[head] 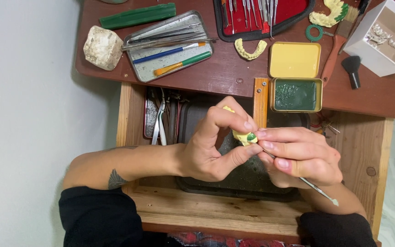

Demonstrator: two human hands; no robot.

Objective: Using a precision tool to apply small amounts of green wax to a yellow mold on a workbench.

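My left hand (213, 144) pinches a small yellow dental cast piece (242, 136) between thumb and fingers; a green wax spot (251, 136) sits on it. My right hand (300, 155) grips a thin metal carving tool (318, 188), its working tip at the green spot and its other end pointing toward my right sleeve. Both hands hover over a dark tray (234, 185) set in an open wooden drawer (206, 208).
On the brown desk (234, 73) lie a metal tray with brushes (170, 48), a white stone block (102, 47), a green wax bar (138, 16), a yellow arch cast (250, 49), an open tin of green wax (296, 94), a red-lined instrument case (261, 16) and a white box (385, 39).
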